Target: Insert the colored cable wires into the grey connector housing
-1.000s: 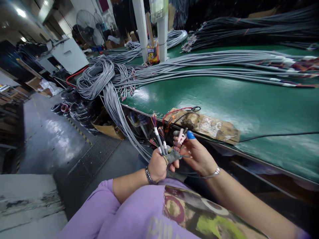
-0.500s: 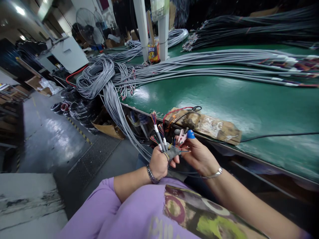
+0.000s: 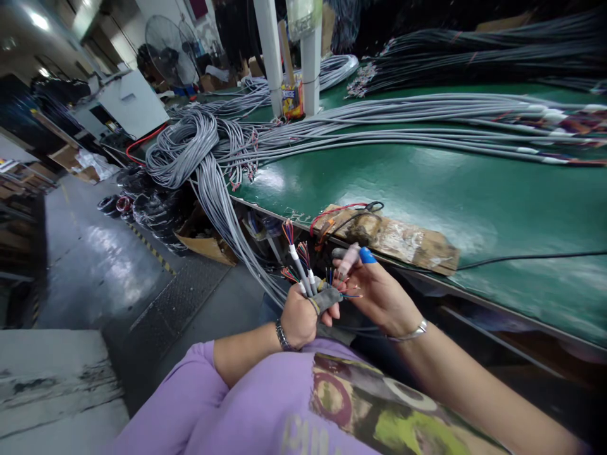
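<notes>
My left hand (image 3: 300,319) is closed around several grey multi-core cables (image 3: 300,273). Their stripped ends fan out in coloured wires (image 3: 288,232), with white bands below. A grey cover (image 3: 326,299) wraps the left thumb, and thin wires (image 3: 351,295) stick out beside it towards the right hand. My right hand (image 3: 372,284) is at these wires, fingers loosely bent and apart, with no held thing visible. It has a blue finger cover (image 3: 367,255) and a pinkish one (image 3: 348,260), the latter blurred by motion. Contact between the right fingertips and the wires is unclear.
A green table (image 3: 403,183) lies ahead, with a taped cardboard piece (image 3: 403,243) and red and black leads at its front edge. Grey cable bundles (image 3: 360,120) run across it, and a large coil (image 3: 183,148) hangs over the left edge. White posts (image 3: 310,69) stand behind.
My left hand and its cables have shifted slightly left. The pinkish-covered finger of my right hand has moved and is blurred; the blue-covered one has shifted slightly right.
</notes>
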The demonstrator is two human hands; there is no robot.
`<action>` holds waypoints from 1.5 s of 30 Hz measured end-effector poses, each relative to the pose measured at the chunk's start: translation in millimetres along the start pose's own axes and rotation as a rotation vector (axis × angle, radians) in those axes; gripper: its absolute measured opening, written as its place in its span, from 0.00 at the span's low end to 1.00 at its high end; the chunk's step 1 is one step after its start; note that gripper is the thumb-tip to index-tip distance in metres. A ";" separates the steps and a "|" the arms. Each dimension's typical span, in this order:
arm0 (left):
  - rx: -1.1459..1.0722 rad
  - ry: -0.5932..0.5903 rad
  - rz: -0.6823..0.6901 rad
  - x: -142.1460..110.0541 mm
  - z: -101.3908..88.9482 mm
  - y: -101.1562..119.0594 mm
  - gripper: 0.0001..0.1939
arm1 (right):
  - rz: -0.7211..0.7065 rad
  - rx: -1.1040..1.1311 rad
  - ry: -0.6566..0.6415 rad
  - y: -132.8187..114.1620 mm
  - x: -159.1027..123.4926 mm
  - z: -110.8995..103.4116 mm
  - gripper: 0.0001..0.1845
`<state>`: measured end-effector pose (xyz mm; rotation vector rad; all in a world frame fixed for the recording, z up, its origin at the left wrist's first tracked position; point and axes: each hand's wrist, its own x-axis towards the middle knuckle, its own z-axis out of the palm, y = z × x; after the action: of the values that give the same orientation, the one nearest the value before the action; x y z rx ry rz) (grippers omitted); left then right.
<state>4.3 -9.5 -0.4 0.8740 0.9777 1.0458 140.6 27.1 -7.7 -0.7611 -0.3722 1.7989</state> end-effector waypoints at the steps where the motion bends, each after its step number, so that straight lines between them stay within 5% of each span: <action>1: -0.004 0.003 0.011 -0.5 -0.3 -0.3 0.21 | -0.016 -0.010 0.007 0.1 -0.1 -0.5 0.15; 7: -0.036 0.046 0.049 2.3 3.9 0.6 0.20 | -0.055 -0.011 0.028 2.4 -0.9 -0.8 0.14; 15: 0.005 0.071 0.015 6.2 11.0 5.5 0.22 | 0.036 -0.049 -0.141 0.6 -4.6 8.3 0.20; 29: 0.033 0.071 0.001 7.6 9.9 1.8 0.20 | -0.007 -0.031 -0.224 4.0 -0.9 4.8 0.18; 45: 0.031 0.061 -0.022 7.1 9.0 2.4 0.19 | 0.012 -0.018 -0.136 5.9 -0.7 2.7 0.19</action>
<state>13.4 -3.0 3.2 0.8597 1.0546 1.0462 134.7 24.6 -8.9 -0.6567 -0.4749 1.8658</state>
